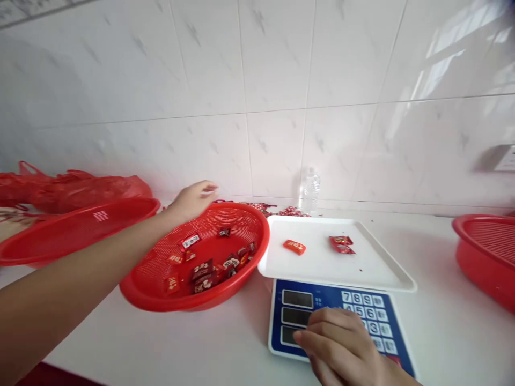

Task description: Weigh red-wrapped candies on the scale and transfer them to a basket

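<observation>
My left hand (pixel 192 199) reaches over the far rim of a red mesh basket (pixel 153 279) that holds several wrapped candies (pixel 209 268); its fingers are loosely curled and hold nothing visible. My right hand (pixel 341 346) rests on the blue keypad face of a weighing scale (pixel 293 316), fingers bent and pressing on the buttons. On the scale's white tray (pixel 378 268) lie an orange-red candy (pixel 294 246) and a dark red wrapped candy (pixel 341 244).
A second red basket (pixel 68 230) sits at the left with red plastic bags (pixel 68 187) behind it. Another red basket (pixel 486 257) stands at the right edge. A clear water bottle (pixel 310 190) and loose candies (pixel 281 210) stand against the tiled wall.
</observation>
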Demonstrator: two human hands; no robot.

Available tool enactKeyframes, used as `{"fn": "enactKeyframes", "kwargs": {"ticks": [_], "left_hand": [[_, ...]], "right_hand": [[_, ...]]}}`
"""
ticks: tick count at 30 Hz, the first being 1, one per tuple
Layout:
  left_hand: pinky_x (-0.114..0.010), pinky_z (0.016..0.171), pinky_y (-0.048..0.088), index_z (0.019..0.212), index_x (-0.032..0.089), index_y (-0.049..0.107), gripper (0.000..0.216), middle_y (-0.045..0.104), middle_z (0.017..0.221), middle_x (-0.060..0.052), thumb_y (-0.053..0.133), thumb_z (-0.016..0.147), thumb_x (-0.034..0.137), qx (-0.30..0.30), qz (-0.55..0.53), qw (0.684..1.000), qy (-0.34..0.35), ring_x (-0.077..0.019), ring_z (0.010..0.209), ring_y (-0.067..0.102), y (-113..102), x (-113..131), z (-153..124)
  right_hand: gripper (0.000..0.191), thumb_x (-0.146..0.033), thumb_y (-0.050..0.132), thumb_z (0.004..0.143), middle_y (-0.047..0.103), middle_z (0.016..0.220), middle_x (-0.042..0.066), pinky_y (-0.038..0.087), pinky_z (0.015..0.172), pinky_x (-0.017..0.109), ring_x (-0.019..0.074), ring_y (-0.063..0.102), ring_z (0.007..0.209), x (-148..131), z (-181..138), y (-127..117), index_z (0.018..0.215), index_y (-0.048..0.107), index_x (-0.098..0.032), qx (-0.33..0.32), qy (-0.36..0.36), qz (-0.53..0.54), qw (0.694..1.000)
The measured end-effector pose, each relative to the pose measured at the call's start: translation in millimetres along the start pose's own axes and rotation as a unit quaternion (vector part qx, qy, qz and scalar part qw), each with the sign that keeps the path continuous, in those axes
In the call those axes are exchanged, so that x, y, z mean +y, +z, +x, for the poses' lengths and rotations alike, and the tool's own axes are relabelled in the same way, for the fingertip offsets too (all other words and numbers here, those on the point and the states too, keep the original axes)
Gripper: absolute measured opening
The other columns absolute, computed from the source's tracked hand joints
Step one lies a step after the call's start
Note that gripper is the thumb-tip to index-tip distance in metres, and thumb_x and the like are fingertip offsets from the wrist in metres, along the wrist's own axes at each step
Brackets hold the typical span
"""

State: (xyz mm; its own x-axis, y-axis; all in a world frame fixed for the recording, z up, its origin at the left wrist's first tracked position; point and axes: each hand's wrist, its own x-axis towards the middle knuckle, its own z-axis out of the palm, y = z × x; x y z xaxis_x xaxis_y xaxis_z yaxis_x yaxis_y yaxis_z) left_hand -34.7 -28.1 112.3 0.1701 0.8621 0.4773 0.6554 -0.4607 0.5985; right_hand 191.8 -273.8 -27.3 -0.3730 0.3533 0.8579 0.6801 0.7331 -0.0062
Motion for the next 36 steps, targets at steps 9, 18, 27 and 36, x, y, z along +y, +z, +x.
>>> {"fn": "enactKeyframes", "kwargs": {"ticks": [9,18,27,36], "left_hand": [[-0.052,0.109,0.027,0.150,0.020,0.021,0.087,0.029,0.153,-0.018,0.046,0.081,0.067,-0.442,0.111,0.887,0.070,-0.0365,0.140,0.027,121.1,109.0,-91.6],[-0.043,0.112,0.026,0.139,0.023,0.043,0.059,0.040,0.146,-0.011,0.048,0.087,0.051,-0.364,0.098,0.886,0.270,-0.0304,0.136,0.033,218.9,133.5,-97.2],[-0.029,0.073,0.046,0.092,0.023,0.061,0.028,0.051,0.099,-0.003,0.053,0.086,0.050,-0.342,0.128,0.870,0.332,-0.0191,0.084,0.058,214.8,133.4,-93.3],[-0.024,0.081,0.045,0.095,0.021,0.063,0.025,0.056,0.097,-0.002,0.059,0.087,0.044,-0.204,-0.009,0.904,0.377,-0.0134,0.086,0.057,77.4,84.5,-84.6]], "right_hand": [[0.023,-0.007,0.045,0.086,0.064,0.069,0.005,0.045,0.053,0.028,0.0166,0.055,0.063,0.3,0.3,2.2,0.105,0.057,-0.012,0.010,-0.010,0.055,0.998],[0.021,-0.009,0.043,0.085,0.061,0.065,0.003,0.039,0.050,0.027,0.0152,0.049,0.056,1.9,4.1,5.4,0.099,0.058,-0.012,0.029,-0.029,0.049,0.998],[0.022,-0.006,0.044,0.085,0.063,0.067,0.005,0.039,0.050,0.027,0.0159,0.051,0.058,4.6,1.0,3.8,0.101,0.059,-0.011,0.026,-0.007,0.055,0.998],[0.016,-0.006,0.049,0.089,0.064,0.063,0.005,0.049,0.052,0.024,0.0152,0.061,0.058,-0.8,-7.3,5.5,0.095,0.062,-0.012,0.034,-0.011,0.016,0.999]]}}
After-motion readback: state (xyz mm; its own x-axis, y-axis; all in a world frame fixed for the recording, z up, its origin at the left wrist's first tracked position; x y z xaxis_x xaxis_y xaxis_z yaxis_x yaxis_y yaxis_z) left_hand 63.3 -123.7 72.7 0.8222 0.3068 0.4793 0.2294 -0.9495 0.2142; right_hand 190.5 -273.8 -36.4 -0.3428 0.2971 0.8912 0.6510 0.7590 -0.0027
